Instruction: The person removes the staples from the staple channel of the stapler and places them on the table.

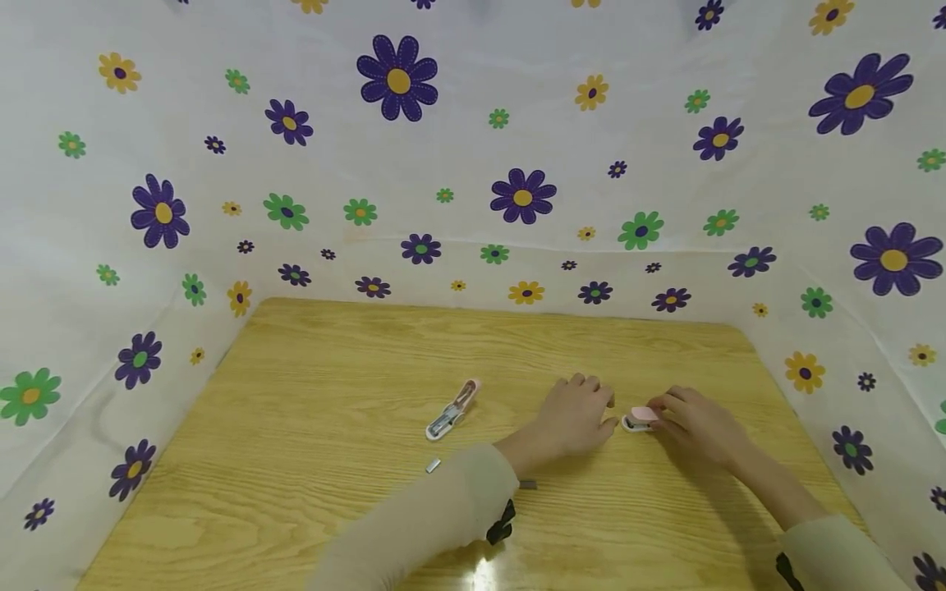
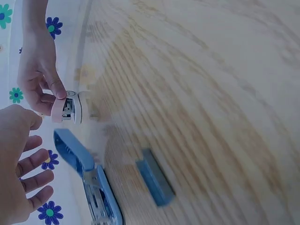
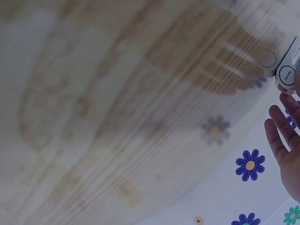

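Note:
My right hand (image 1: 698,423) pinches a small pink-and-white stapler (image 1: 641,417) at the right of the table. Its silver mechanism shows between pink top and white base in the left wrist view; only its rounded white end appears in the right wrist view. My left hand (image 1: 572,414) is just left of it, fingers loosely extended and holding nothing. Below that hand in the left wrist view lies a blue stapler (image 2: 96,187), swung open, hidden in the head view. Beside it is a short grey staple strip (image 2: 155,178).
Further left, another pink-and-white stapler (image 1: 452,410) lies opened out flat. A small silver staple strip (image 1: 433,465) lies in front of it. The wooden table (image 1: 310,369) is bounded by a flower-patterned white cloth (image 1: 443,164) at the back and sides.

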The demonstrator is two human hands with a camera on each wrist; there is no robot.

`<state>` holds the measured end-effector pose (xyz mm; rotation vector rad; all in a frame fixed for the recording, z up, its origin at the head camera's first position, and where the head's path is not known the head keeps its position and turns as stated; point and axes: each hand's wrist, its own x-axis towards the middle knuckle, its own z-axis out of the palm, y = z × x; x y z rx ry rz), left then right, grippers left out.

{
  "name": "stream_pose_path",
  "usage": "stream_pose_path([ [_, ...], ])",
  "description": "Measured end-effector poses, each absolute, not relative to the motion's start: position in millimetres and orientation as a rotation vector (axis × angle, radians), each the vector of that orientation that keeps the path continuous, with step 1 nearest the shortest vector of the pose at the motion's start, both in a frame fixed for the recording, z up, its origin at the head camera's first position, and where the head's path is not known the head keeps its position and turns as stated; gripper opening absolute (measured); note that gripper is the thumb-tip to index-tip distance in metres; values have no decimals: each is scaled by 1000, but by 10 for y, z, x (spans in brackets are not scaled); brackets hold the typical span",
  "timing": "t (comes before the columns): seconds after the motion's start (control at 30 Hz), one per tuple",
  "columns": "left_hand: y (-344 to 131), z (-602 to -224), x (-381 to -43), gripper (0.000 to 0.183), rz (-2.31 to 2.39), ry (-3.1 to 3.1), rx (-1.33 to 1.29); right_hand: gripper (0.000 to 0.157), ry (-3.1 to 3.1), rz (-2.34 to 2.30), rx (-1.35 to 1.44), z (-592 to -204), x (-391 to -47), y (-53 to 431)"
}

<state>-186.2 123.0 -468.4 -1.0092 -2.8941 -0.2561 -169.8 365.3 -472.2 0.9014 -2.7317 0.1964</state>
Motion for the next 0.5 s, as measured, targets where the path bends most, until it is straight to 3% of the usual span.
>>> stream_pose_path([
  [0.3, 1536, -4753, -1838, 40, -82, -2952, -1015, 24, -2778, 192, 852, -4736, -1531, 3798],
  [0.5, 1610, -4828, -1878, 40, 22, -2944, -1026, 35, -2753, 220, 818, -4747, -1506, 3762],
])
